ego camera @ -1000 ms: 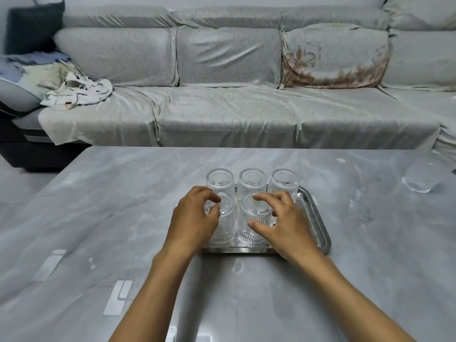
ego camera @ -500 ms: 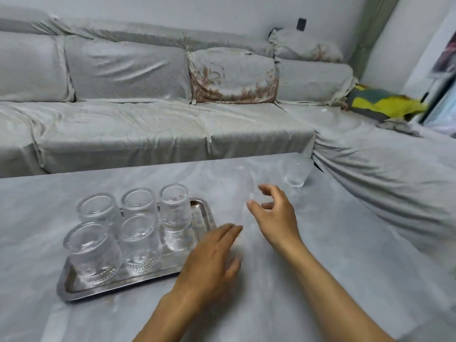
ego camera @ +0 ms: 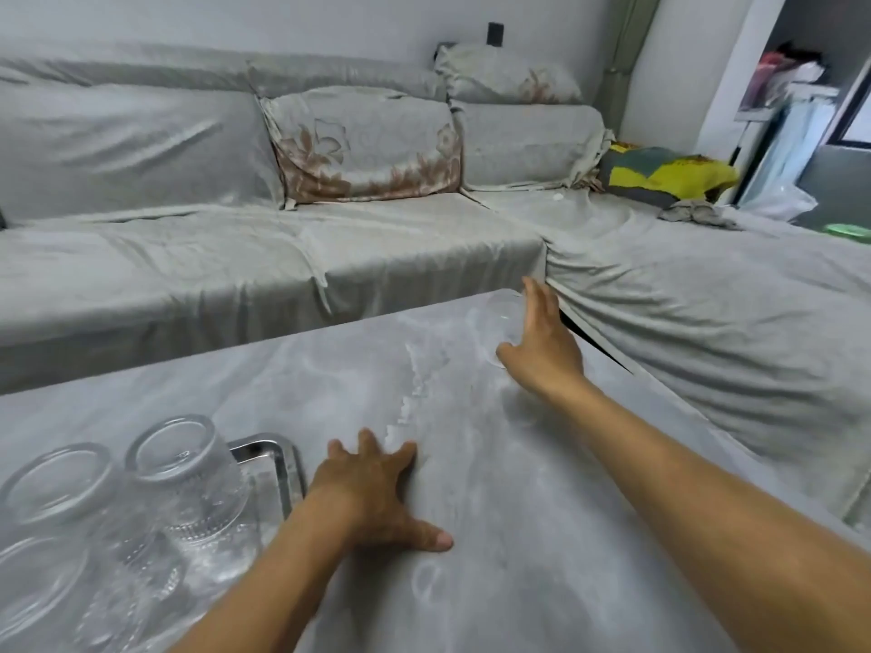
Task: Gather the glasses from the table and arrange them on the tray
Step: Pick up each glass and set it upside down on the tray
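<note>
Glasses [ego camera: 188, 483] are standing upside down on the metal tray [ego camera: 283, 468] at the bench's [ego camera: 471, 464] near left. A lone glass [ego camera: 495, 322] is sitting near the far corner. The right hand [ego camera: 542, 341] is spreading open against it, not gripping. The left hand [ego camera: 377, 492] is lying flat and empty on the bench, just beside the tray.

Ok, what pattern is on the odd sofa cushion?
Brown flowers on grey, seen on the cushion in the head view.
</note>
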A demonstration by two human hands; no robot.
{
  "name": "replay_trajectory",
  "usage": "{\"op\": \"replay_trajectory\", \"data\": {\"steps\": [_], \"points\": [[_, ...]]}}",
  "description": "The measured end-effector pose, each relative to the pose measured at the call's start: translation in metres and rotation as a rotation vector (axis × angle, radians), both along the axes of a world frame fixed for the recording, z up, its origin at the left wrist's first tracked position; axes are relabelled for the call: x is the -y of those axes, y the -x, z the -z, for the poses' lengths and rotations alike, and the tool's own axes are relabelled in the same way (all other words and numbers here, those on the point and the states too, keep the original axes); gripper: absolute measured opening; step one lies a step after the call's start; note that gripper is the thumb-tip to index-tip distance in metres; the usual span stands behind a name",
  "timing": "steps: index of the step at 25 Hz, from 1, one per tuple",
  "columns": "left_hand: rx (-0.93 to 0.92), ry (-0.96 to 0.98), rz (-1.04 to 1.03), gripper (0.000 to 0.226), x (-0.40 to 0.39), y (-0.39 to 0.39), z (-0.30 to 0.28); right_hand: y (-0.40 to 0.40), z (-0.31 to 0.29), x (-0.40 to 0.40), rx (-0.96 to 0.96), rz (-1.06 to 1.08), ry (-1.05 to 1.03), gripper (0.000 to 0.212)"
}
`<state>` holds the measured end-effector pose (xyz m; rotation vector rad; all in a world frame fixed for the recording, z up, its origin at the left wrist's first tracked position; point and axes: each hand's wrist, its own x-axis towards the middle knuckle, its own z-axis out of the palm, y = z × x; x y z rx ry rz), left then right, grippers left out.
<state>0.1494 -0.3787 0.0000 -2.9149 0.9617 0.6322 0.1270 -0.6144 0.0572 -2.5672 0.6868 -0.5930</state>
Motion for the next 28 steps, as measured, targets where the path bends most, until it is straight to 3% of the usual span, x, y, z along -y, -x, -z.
{"op": "replay_trajectory", "data": {"steps": [3, 4, 6, 8, 10, 12, 14, 17, 18, 19, 21, 22, 23, 24, 26, 28], "points": [[-0.020, -0.053, -0.012, 0.131, 0.002, 0.000, -0.002, -0.034, 0.006, 0.016, -0.169, 0.060, -0.060, 0.088], [-0.021, -0.058, -0.012, 0.131, 0.004, -0.001, -0.003, -0.041, 0.010, 0.022, -0.256, 0.058, -0.050, 0.080], [-0.011, -0.072, 0.000, 0.133, 0.006, -0.005, -0.005, -0.047, 0.015, 0.031, -0.297, 0.051, 0.013, 0.043], [-0.013, -0.058, -0.005, 0.133, 0.006, -0.003, -0.007, -0.036, 0.016, 0.026, -0.193, 0.066, 0.006, 0.004], [-0.025, -0.008, -0.059, 0.134, 0.005, 0.003, -0.012, -0.014, 0.020, 0.010, -0.038, 0.088, -0.097, 0.012], [0.009, 0.063, -0.135, 0.134, -0.004, 0.022, -0.020, 0.017, 0.015, -0.027, 0.103, 0.050, -0.350, 0.015], [0.017, 0.290, -0.270, 0.120, -0.014, 0.053, -0.031, 0.052, -0.001, -0.080, 0.224, -0.050, -0.672, 0.019], [-0.327, 1.137, -0.503, 0.063, -0.051, 0.099, -0.058, 0.093, -0.032, -0.158, 0.349, -0.124, -1.102, 0.019], [-0.367, 1.362, -0.562, 0.052, -0.071, 0.110, -0.067, 0.104, -0.040, -0.179, 0.348, -0.134, -1.277, 0.021], [-0.333, 1.519, -0.604, 0.049, -0.098, 0.119, -0.078, 0.114, -0.046, -0.200, 0.289, -0.166, -1.451, 0.021], [-0.164, 1.641, -0.604, 0.057, -0.150, 0.136, -0.090, 0.130, -0.051, -0.241, 0.104, -0.296, -1.694, 0.019], [-0.068, 1.666, -0.599, 0.060, -0.174, 0.143, -0.091, 0.134, -0.048, -0.261, 0.035, -0.371, -1.688, 0.014], [0.004, 1.683, -0.606, 0.061, -0.194, 0.147, -0.089, 0.135, -0.043, -0.277, 0.015, -0.436, -1.546, 0.007], [0.068, 1.687, -0.616, 0.062, -0.209, 0.149, -0.086, 0.135, -0.037, -0.288, 0.036, -0.490, -1.281, 0.017], [0.194, 1.618, -0.666, 0.065, -0.224, 0.149, -0.081, 0.130, -0.032, -0.296, 0.104, -0.628, -0.724, 0.060], [0.250, 1.554, -0.663, 0.067, -0.233, 0.148, -0.078, 0.125, -0.028, -0.314, 0.050, -0.865, -0.457, 0.081]]}}
